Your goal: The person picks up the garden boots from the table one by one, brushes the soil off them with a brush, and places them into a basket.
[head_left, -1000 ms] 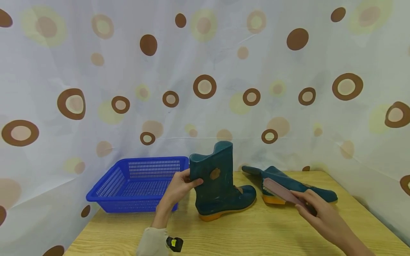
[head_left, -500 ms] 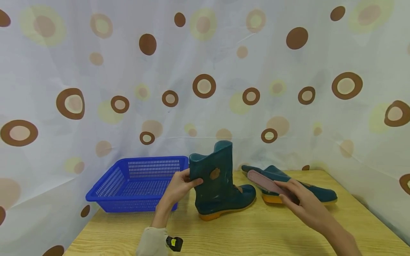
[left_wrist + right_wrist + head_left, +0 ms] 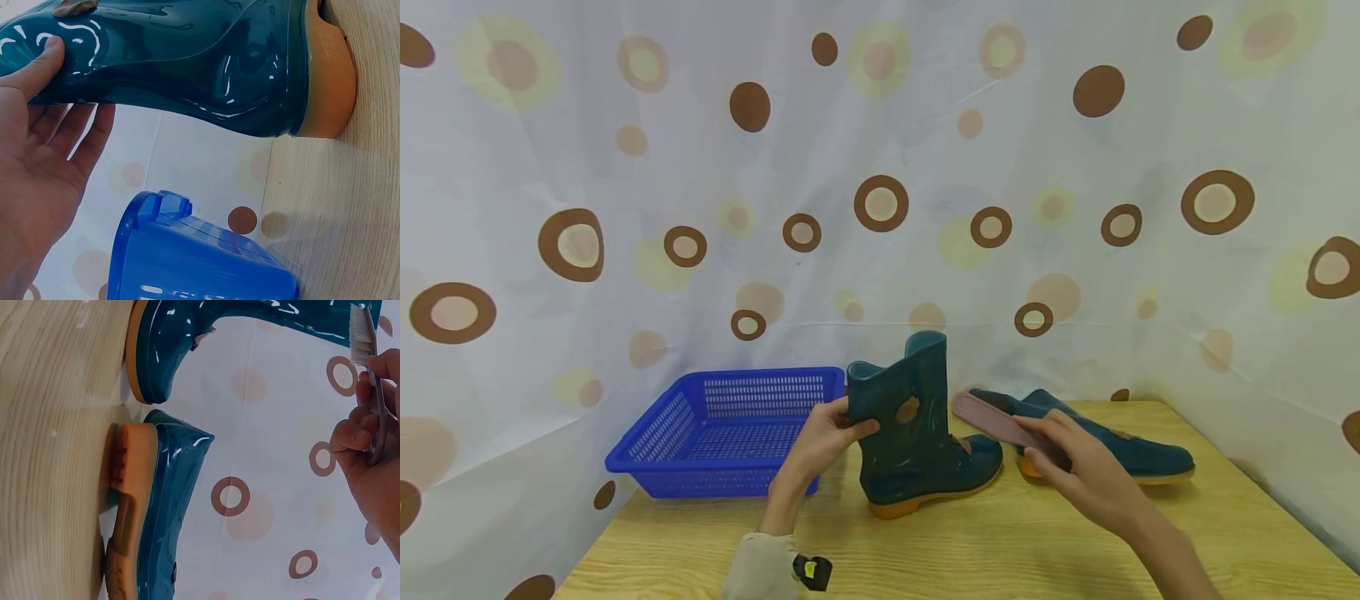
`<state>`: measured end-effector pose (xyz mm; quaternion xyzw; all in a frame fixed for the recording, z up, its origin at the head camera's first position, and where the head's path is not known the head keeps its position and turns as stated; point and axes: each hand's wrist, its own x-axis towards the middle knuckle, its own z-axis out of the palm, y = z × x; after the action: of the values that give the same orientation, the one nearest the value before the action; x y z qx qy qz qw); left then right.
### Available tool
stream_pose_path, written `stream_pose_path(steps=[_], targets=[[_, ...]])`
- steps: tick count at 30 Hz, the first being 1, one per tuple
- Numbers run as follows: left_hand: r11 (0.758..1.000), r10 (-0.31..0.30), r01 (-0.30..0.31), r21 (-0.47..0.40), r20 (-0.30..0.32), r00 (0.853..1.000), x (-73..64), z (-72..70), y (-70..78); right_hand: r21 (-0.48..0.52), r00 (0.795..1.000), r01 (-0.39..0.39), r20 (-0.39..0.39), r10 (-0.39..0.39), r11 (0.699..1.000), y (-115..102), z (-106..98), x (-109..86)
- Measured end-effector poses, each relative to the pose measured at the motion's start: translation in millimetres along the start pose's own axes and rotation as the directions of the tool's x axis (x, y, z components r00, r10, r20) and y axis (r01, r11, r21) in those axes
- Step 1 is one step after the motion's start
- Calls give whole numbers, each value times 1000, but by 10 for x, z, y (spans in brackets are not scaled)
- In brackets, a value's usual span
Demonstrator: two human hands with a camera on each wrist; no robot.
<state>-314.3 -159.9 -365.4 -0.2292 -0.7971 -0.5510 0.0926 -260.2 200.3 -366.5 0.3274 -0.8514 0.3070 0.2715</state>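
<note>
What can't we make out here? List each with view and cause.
Left grip: fingertips, left wrist view, behind the shiny teal rubber boot it holds.
That boot's inside: head view, its own wall hides most.
Mark on its orange heel: left wrist view, too faint and small to read.
Lying teal rubber boot: part of the shaft, head view, behind the flat mauve brush.
</note>
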Motion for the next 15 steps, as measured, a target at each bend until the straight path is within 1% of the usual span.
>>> stream_pose_path(steps=[3,5,8,15], targets=[[1000,13,-13,-1,7,1000,-56,-5,141,-10,1000,-2,-2,2,1000,-19,29,33],[1000,21,-21,-4,8,1000,-84,-7,203,-11,1000,-1,-5,0,1000,-30,48,52],[1000,26,-26,-5,10,1000,-84,-8,193,-9,1000,12,-12,-12,1000,-33,82,77],[1000,16,-16,-10,20,1000,-78,-14,183,11,1000,27,-14,-27,1000,-41,155,137]])
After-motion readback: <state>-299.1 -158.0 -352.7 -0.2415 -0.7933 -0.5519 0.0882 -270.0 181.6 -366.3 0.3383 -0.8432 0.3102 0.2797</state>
